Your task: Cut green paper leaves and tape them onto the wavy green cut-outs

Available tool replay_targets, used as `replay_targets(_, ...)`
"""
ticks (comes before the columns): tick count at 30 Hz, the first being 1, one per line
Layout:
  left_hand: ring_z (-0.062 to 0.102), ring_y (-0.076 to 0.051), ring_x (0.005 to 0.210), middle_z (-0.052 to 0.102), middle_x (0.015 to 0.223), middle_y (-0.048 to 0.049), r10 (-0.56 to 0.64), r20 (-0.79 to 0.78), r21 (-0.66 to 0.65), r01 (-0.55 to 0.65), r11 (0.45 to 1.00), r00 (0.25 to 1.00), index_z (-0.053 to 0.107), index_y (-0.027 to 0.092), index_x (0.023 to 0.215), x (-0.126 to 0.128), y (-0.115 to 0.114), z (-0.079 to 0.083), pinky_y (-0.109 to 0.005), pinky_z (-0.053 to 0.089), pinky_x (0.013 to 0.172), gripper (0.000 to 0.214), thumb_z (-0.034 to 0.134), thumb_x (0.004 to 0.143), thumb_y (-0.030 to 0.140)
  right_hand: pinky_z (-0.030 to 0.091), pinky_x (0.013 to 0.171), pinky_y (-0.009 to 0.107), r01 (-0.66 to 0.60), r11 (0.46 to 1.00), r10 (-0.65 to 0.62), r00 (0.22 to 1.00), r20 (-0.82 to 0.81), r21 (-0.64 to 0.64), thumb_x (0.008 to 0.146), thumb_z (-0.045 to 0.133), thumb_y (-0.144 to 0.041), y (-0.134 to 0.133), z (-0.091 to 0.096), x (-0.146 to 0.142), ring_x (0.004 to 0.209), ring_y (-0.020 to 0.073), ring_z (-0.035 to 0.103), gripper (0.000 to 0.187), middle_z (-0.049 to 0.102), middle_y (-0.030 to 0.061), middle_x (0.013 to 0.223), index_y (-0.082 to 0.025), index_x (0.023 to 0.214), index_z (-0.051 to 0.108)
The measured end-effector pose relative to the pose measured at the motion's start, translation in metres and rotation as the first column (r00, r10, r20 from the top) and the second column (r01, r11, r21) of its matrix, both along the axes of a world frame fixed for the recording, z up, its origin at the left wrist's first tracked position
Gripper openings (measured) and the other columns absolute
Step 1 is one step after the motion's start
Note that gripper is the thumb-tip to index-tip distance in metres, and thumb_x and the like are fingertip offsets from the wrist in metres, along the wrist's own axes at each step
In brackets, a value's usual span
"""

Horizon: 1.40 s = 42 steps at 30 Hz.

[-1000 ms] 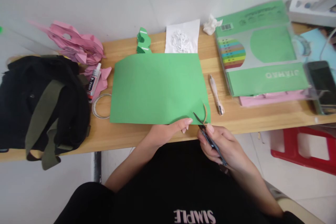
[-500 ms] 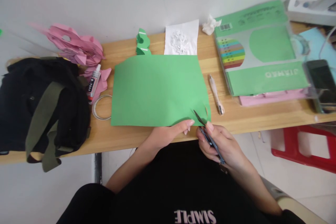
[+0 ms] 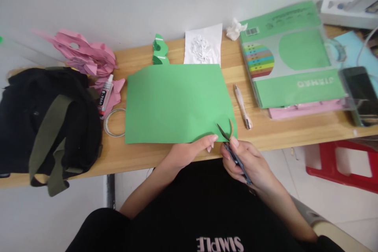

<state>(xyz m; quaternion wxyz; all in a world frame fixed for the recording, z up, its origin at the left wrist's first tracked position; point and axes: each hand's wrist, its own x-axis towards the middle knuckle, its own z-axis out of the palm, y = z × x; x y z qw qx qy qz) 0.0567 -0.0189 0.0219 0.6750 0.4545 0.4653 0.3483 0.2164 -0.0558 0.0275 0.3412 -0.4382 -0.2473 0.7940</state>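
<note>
The flat rectangular green paper sheet [image 3: 177, 104] lies over the light wooden desk [image 3: 141, 153], hiding part of a pale tape ring [image 3: 105, 124] at its left. The left hand [image 3: 191, 150] pinches its near edge, most fingers out of sight beneath. At its near right corner the right hand [image 3: 254, 161] grips dark-bladed metal scissors [image 3: 238, 161], lower blade hidden. Right of the sheet, narrow bare wood separates it from a slim clear pen [image 3: 242, 106].

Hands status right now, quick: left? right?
Left hand: closed, pinching the near edge of the green paper sheet, thumb on top.
Right hand: closed around the scissors, blades parted at the sheet's near-right corner.
</note>
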Motion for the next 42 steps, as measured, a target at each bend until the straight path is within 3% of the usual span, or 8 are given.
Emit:
replay_targets(8,0.051,-0.014,0.064,0.055,0.058,0.0024,0.001,0.028,-0.035,0.0,0.999,1.0,0.05,0.021,0.05,0.0,-0.003,-0.007,-0.03,0.04,0.08,0.039,0.06,0.082,0.04,0.016,0.029,0.014,0.007,1.0,-0.007,1.0,-0.005,0.011,0.089,0.047,-0.056,-0.001,-0.001,-0.001,0.03,0.0025,0.022,0.044,0.03,-0.0103,0.041,-0.018,0.066,0.05)
replay_targets(16,0.045,-0.012,0.057,0.047,0.052,0.0035,0.1,0.226,-0.237,-0.045,0.971,0.969,0.049,0.019,0.048,0.006,-0.003,-0.001,-0.03,0.04,0.072,0.042,0.065,0.076,0.047,0.018,0.03,0.015,0.012,0.998,-0.013,1.0,0.007,0.068,0.09,0.046,-0.056,0.0,-0.001,-0.005,0.031,0.0026,0.021,0.044,0.03,-0.0107,0.041,-0.018,0.068,0.05)
replay_targets(21,0.045,-0.012,0.05,0.05,0.049,0.0009,0.167,0.409,-0.352,-0.014,0.936,0.897,0.055,0.017,0.054,0.008,-0.002,0.005,-0.03,0.038,0.058,0.037,0.059,0.077,0.045,0.017,0.029,0.015,0.009,0.998,-0.008,1.0,-0.008,0.069,0.088,0.047,-0.058,0.0,-0.003,-0.006,0.03,0.0025,0.02,0.045,0.029,-0.0112,0.04,-0.018,0.068,0.049)
replay_targets(31,0.047,-0.014,0.053,0.046,0.047,-0.0001,0.072,0.295,-0.279,0.014,0.96,0.953,0.054,0.018,0.05,0.005,-0.002,0.008,-0.031,0.042,0.067,0.04,0.045,0.084,0.037,0.016,0.029,0.015,0.029,0.998,-0.03,1.0,0.01,0.053,0.088,0.046,-0.059,0.001,-0.002,-0.008,0.03,0.0027,0.02,0.045,0.029,-0.0111,0.04,-0.018,0.068,0.049)
replay_targets(42,0.047,-0.013,0.052,0.05,0.049,0.0005,0.021,0.244,-0.244,0.04,0.969,0.969,0.054,0.018,0.051,0.002,-0.003,-0.001,-0.029,0.042,0.065,0.039,0.047,0.084,0.038,0.015,0.029,0.015,0.007,1.0,-0.007,1.0,-0.014,-0.006,0.085,0.048,-0.062,0.004,-0.002,-0.008,0.029,0.0025,0.018,0.047,0.027,-0.0116,0.039,-0.018,0.067,0.048)
